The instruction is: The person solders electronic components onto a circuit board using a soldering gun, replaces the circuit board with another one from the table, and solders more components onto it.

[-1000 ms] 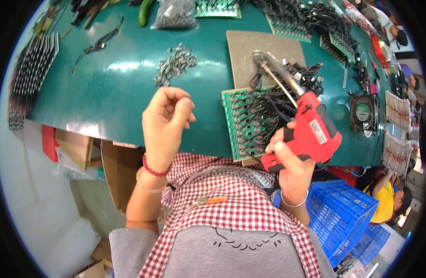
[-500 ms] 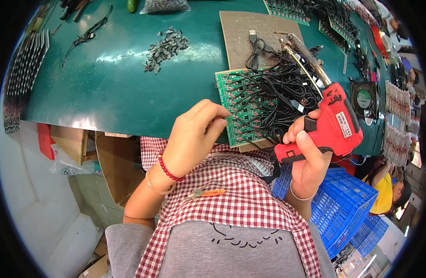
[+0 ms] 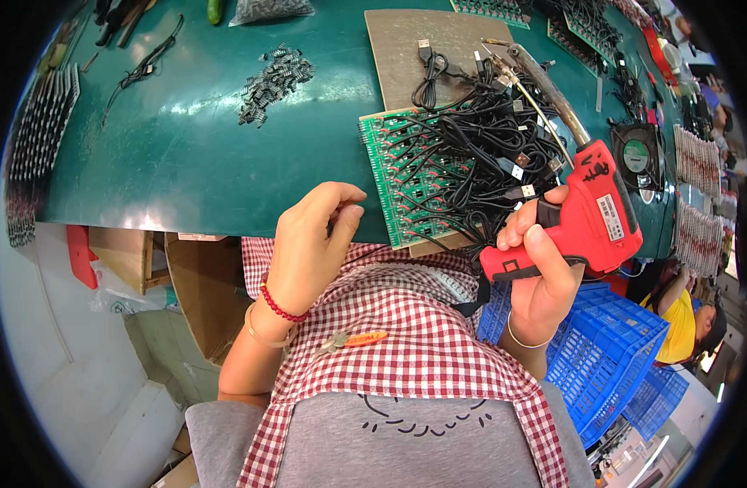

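Note:
My right hand (image 3: 544, 252) grips the red handle of a soldering gun (image 3: 597, 203), its thumb lying along the side. The gun's metal barrel and thin feed tube slant up and left over a heap of black USB cables (image 3: 495, 146). Just left of the gun lies a green circuit board panel (image 3: 382, 175), with cables running from red joints on it. My left hand (image 3: 312, 232) hovers off the panel's left edge by the table's front. Its fingers are loosely bent, thumb and forefinger slightly apart, with nothing visible between them.
A brown board (image 3: 398, 53) lies under the panel. On the green table (image 3: 170, 163) are a pile of small dark components (image 3: 276, 81), a filled clear bag (image 3: 272, 8) and a black fan (image 3: 636, 159). Blue crates (image 3: 605, 350) stand below right, near a person in yellow (image 3: 674, 333).
My left hand has drawn back leftward from the panel's edge. The right hand keeps its hold on the soldering gun. The whole view has shifted slightly.

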The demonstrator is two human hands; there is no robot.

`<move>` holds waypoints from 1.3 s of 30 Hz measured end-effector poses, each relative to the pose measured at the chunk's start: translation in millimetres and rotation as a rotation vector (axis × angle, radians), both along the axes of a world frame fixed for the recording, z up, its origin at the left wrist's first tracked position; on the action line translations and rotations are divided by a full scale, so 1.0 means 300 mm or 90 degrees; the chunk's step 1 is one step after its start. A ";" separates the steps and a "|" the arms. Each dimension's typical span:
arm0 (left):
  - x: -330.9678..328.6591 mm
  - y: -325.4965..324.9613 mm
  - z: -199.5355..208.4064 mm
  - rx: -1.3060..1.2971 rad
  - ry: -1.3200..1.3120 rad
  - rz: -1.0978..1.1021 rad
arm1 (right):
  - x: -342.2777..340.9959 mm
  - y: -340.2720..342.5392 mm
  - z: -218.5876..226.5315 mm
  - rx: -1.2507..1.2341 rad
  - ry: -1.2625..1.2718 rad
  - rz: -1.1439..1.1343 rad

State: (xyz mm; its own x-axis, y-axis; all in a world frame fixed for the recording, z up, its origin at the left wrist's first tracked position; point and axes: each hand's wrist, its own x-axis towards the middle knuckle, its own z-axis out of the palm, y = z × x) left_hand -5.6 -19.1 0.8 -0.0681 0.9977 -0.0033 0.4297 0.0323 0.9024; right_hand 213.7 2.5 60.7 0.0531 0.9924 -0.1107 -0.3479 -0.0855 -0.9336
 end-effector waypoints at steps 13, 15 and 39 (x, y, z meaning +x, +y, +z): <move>-0.008 -0.044 0.010 -0.049 0.010 0.026 | 0.013 -0.039 0.010 0.019 -0.004 -0.014; -0.003 -0.054 0.005 -0.047 0.010 0.022 | 0.020 -0.051 0.011 0.020 0.003 -0.018; 0.116 -0.026 0.005 0.306 0.084 -0.062 | 0.166 -0.232 -0.096 0.060 -0.026 -0.102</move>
